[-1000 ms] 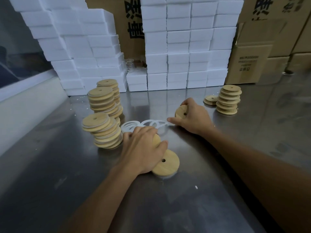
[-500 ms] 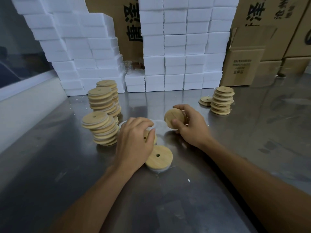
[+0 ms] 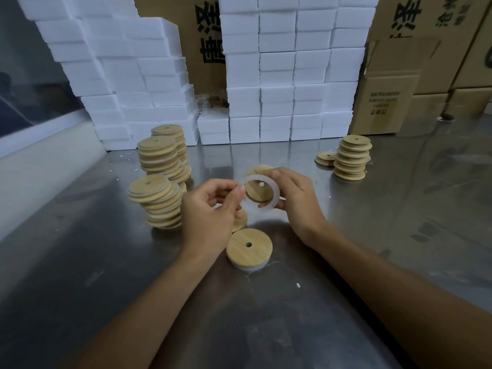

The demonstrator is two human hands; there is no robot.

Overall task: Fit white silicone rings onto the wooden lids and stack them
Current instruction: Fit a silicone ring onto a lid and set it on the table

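My left hand (image 3: 210, 217) pinches the left edge of a white silicone ring (image 3: 275, 193) held up above the table. My right hand (image 3: 298, 201) grips a wooden lid (image 3: 258, 191) just behind the ring and touches the ring's right side. The lid shows through the ring's opening. A wooden lid with a white ring under it (image 3: 249, 249) lies flat on the steel table (image 3: 346, 262) below my hands. Another lid (image 3: 239, 222) is partly hidden under my left hand. Leaning stacks of lids (image 3: 155, 201) (image 3: 162, 155) stand at the left.
A smaller stack of wooden lids (image 3: 352, 157) with a loose lid (image 3: 326, 157) beside it stands at the right. White foam boxes (image 3: 290, 75) and cardboard cartons (image 3: 386, 102) wall off the back. A pale ledge (image 3: 40, 166) runs along the left.
My left hand lifted a white ring off the table and my right hand raised its lid; both came together above the table, ring in front of lid.
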